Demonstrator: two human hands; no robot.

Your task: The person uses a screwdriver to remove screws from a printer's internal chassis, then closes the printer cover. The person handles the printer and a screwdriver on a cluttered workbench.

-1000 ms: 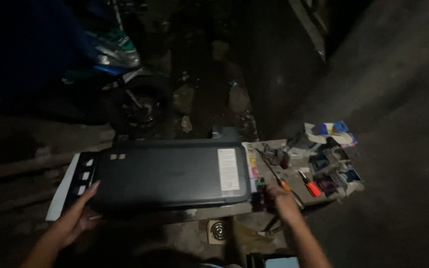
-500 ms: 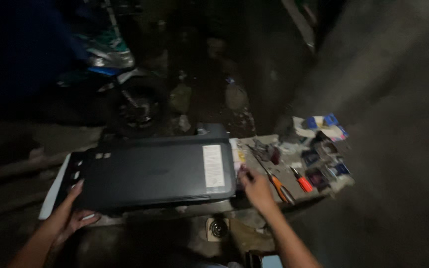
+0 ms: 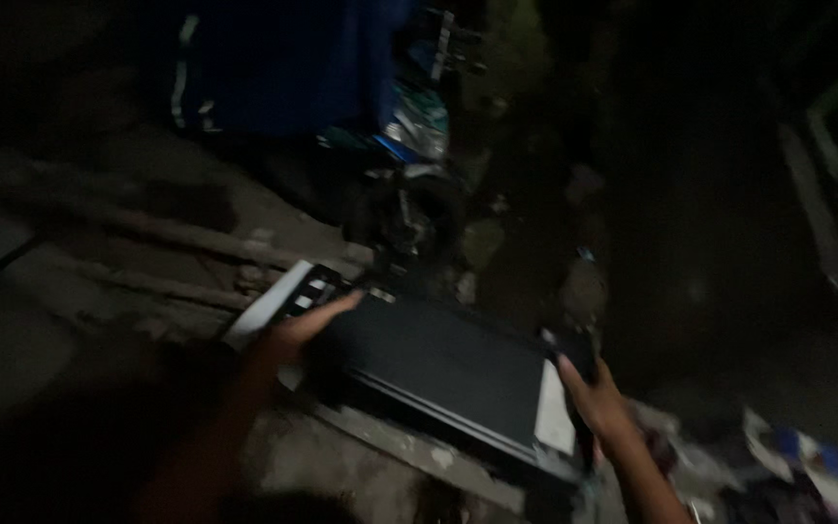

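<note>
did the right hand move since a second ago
Yes. The right hand left the small parts on the right and shifted left onto the right end of the black printer, beside its white label.

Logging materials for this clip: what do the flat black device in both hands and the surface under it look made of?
Black device: probably matte moulded plastic, with an even dark lid, a white end strip and a pale sticker. The left hand and right hand grip its ends. Ledge beneath: rough grey concrete, seemingly.
</note>
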